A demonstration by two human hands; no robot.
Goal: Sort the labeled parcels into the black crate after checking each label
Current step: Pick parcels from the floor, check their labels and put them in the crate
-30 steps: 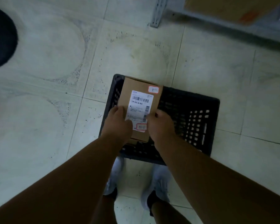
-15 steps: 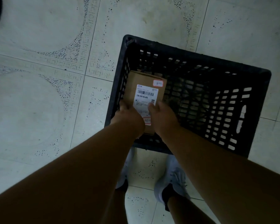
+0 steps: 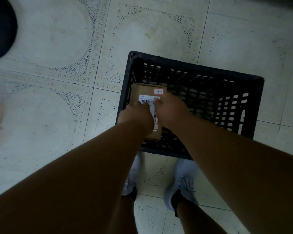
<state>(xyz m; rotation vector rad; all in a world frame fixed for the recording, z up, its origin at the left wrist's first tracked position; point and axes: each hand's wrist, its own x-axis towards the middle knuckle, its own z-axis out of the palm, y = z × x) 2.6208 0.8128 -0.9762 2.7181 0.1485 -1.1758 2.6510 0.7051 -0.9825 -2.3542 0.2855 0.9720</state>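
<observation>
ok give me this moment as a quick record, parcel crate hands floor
parcel: brown cardboard parcel with white barcode label, lying inside the crate at its left wall
crate: black slatted plastic crate on the floor, no other parcel visible in it
left hand: over the parcel, fingers on the label
right hand: over the parcel's right side; grip cannot be told
floor: pale patterned tiles; grey shoes near the crate
</observation>
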